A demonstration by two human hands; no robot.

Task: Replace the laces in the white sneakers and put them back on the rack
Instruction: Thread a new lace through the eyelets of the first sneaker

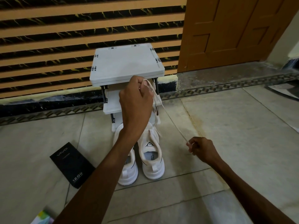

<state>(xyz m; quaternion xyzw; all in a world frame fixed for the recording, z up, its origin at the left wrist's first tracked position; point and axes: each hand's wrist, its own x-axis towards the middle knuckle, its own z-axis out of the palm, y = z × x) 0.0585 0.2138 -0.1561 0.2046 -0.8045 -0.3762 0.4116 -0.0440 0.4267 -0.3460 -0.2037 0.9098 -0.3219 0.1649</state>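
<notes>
Two white sneakers stand side by side on the floor in front of a white tiered rack. The right sneaker shows its tongue and insole; the left sneaker is partly hidden by my left forearm. A cream lace runs up from the right sneaker. My left hand is raised above the shoes, its fingers closed on the lace's upper part. My right hand, lower and to the right, pinches the lace's other end, so the lace stretches taut between both hands.
A black box marked 120W lies on the tiles left of the sneakers. A colourful packet pokes in at the bottom left. The rack stands against a striped wall, with a wooden door at the right.
</notes>
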